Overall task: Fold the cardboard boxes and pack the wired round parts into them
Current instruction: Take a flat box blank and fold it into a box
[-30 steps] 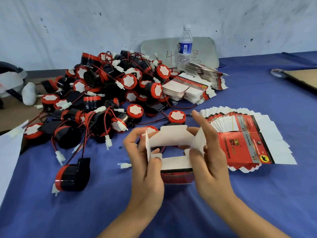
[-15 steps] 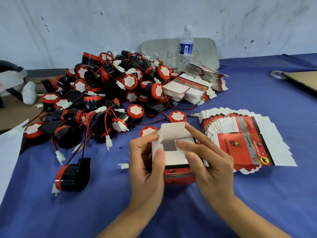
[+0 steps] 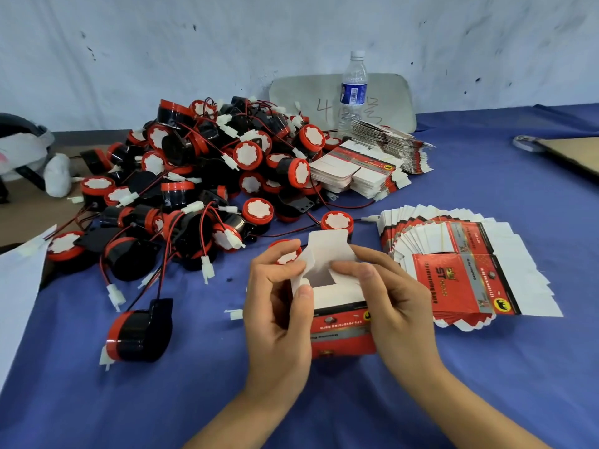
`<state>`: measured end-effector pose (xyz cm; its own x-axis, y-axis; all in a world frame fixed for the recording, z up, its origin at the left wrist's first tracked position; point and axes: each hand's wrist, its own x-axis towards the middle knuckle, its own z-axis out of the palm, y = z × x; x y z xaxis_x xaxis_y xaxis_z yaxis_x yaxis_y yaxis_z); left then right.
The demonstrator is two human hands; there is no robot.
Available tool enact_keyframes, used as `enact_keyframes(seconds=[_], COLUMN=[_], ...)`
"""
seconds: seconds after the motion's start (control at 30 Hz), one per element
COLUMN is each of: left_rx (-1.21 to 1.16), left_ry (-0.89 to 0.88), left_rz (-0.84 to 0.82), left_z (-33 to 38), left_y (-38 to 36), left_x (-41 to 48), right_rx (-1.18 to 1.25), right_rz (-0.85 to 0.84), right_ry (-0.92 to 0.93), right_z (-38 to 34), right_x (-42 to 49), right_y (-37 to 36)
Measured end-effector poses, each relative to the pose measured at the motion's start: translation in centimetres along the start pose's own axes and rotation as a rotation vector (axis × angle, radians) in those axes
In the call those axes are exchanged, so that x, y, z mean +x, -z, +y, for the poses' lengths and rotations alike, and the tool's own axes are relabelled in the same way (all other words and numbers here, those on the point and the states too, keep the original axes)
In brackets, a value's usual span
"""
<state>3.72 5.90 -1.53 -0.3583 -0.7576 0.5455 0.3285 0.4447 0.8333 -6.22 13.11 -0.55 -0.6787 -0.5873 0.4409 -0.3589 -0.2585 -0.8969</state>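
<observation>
A small red and white cardboard box [image 3: 340, 332] stands on the blue table in front of me, its white top flaps partly folded in. My left hand [image 3: 278, 315] grips its left side, thumb pressing the left flap. On the other side, my right hand [image 3: 389, 303] holds the box with fingers pushing the right flap down over the opening. The rear flap still stands upright. A big heap of black and red wired round parts [image 3: 207, 189] lies behind to the left. One round part [image 3: 139, 335] lies alone near my left hand.
A fan of flat unfolded boxes [image 3: 470, 264] lies right of my hands. More flat stacks [image 3: 363, 170] sit behind, by a water bottle [image 3: 353, 92]. Brown cardboard [image 3: 573, 153] lies at the far right edge, white paper [image 3: 16, 280] at the left.
The side flaps stood spread open a second ago. Both hands have since pressed them inward over the box's opening, and the box sits slightly lower.
</observation>
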Motion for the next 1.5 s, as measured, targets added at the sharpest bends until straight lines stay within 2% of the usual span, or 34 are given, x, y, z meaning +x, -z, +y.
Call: enact_keyframes(seconds=[0.17,0.33,0.5,0.6,0.67,0.77,0.83,0.93,1.1,1.23,1.37,1.5], left_rx=[0.027,0.227,0.267,0.220,0.220,0.210,0.195,0.184,0.254,0.375,0.462,0.491], left_ry=[0.021,0.017,-0.085,-0.064,-0.063,-0.126,-0.174,-0.219,-0.203,-0.255,-0.247,-0.206], left_rz=[-0.021,-0.096,-0.097,-0.078,-0.076,-0.162,-0.230,-0.268,-0.201,-0.161,-0.259,-0.265], left_z=[-0.2,-0.3,-0.3,-0.2,-0.2,-0.1,0.2,0.2,0.0,0.1,-0.6,-1.2], left_y=[0.2,-0.2,0.4,0.7,0.8,1.0,1.0,0.9,0.6,0.1,-1.0,-0.9], left_x=[-0.1,-0.1,0.9,1.1,1.2,1.5,1.8,1.8,1.4,0.4,-1.3,-1.0], right_rx=[0.001,-0.018,0.141,0.175,0.265,0.503,0.549,0.525,0.528,0.605,0.563,0.437], right_rz=[-0.017,-0.011,-0.076,-0.133,-0.195,-0.374,-0.462,-0.508,-0.462,-0.336,-0.167,-0.256], right_ry=[-0.007,0.035,0.030,0.012,-0.079,-0.345,-0.458,-0.526,-0.434,-0.357,-0.330,-0.224], right_z=[-0.1,-0.2,-0.5,-0.8,-0.7,-0.6,-0.5,-0.2,-0.2,-0.4,0.2,0.2], right_x=[0.1,0.0,0.2,0.4,0.6,1.3,1.5,1.6,1.6,1.4,1.4,1.4], right_y=[0.1,0.2,0.6,0.9,1.1,1.6,1.9,2.2,2.1,1.7,1.9,2.1])
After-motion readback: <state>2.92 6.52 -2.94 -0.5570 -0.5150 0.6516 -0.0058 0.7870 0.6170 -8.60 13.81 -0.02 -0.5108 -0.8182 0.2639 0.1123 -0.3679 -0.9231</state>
